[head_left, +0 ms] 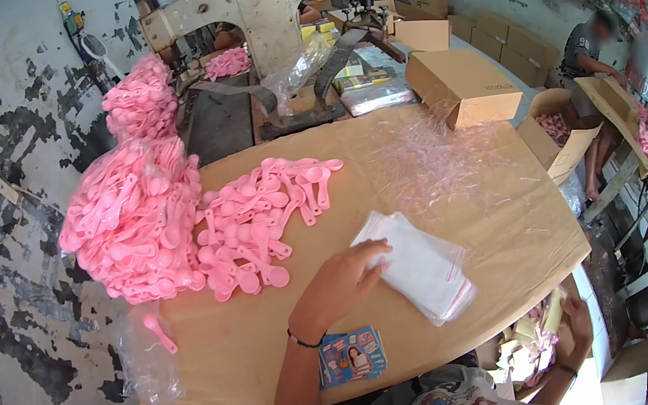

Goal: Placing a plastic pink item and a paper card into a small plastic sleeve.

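Observation:
My left hand [349,279] rests on the left end of a stack of clear plastic bags [424,267]. Its fingers are bent, with thumb and fingertips apart on the top bag. Just below that wrist lies a small pile of blue printed cards [351,356]. At the lower right, past the table edge, my right hand [577,326] is above a box of pale packets with pink pieces [530,339]. Its fingers are stretched out beside a packet. Loose pink plastic spoons [249,229] are spread left of the bags, against a large heap of bundled pink spoons [136,220].
One pink spoon [160,333] lies apart near the left edge. Crumpled clear film [442,157] covers the table's far right, near a cardboard box [463,86]. A metal machine [265,16] stands behind the table. Another person [589,53] sits at the far right.

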Available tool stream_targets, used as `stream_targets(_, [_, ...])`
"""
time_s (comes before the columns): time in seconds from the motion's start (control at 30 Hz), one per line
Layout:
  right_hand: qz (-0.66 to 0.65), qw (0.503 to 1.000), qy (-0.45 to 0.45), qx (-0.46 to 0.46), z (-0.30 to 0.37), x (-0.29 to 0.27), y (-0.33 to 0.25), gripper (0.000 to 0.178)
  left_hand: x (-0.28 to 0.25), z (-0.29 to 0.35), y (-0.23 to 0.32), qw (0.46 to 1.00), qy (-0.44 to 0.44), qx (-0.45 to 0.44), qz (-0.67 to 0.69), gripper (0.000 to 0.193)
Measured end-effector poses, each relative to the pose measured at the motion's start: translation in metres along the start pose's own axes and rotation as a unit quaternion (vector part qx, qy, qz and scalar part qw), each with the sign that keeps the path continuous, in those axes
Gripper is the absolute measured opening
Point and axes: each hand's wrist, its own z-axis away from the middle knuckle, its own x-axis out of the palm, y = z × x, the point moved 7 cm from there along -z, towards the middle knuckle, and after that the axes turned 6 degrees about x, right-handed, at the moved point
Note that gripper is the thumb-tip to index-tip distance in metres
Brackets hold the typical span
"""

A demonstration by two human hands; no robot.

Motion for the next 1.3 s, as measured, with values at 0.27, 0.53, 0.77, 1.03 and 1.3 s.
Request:
stream_targets(0.27, [0.057,0.920,0.358,-0.149,0.043,0.013,-0.085,0.027,0.036,0.006,0.001,0.995,-0.037,0.023,-0.087,0.033])
stream_targets(0.53, [0.228,0.863,-0.152,-0.424,0.048,0.324,-0.257,0.028,0.045,-0.005,-0.015,0.995,-0.072,0.039,-0.051,0.029])
stream_targets(0.77, [0.289,0.851,-0.216,-0.381,0.030,0.347,-0.254,0.043,0.038,0.000,-0.015,0.997,-0.051,0.021,-0.060,0.026])
stream_targets(1.03, [0.268,0.879,-0.216,-0.331,0.016,0.347,-0.255,0.032,0.036,0.001,-0.010,0.991,-0.033,0.050,-0.120,0.025])
stream_targets(1.3, [0.291,0.888,-0.173,-0.311,0.028,0.343,-0.253,0.028,0.050,-0.002,0.010,0.987,-0.066,0.096,-0.109,0.020])
